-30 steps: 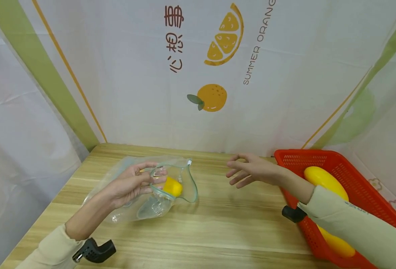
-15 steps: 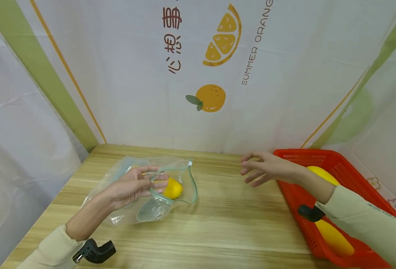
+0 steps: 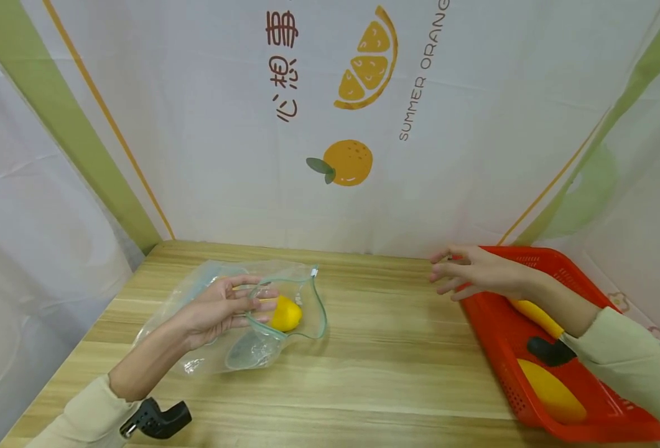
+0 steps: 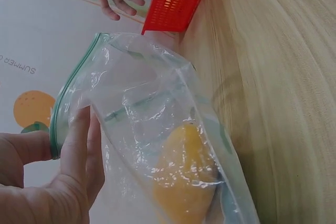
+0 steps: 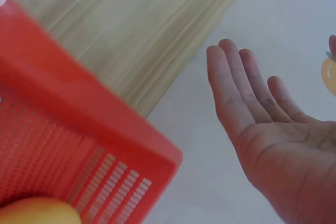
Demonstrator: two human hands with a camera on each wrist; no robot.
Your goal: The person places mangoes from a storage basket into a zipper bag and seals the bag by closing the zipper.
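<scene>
A clear zip bag lies on the table at left, its green-edged mouth facing right. My left hand holds the bag at the mouth, with fingers inside and the thumb at the rim. Inside the bag is a yellow, mango-like fruit, larger in the left wrist view. My right hand hovers with nothing in it, near the far left corner of the red basket. Its fingers are loosely extended in the right wrist view. Two yellow fruits show in the basket, one partly behind my right forearm.
The wooden table spreads between bag and basket. A white curtain with printed oranges and lettering hangs right behind the table's far edge. Black wrist cameras sit on both sleeves.
My right hand has moved right, from over the middle of the table to the basket's far corner. My left hand and the bag have stayed almost still.
</scene>
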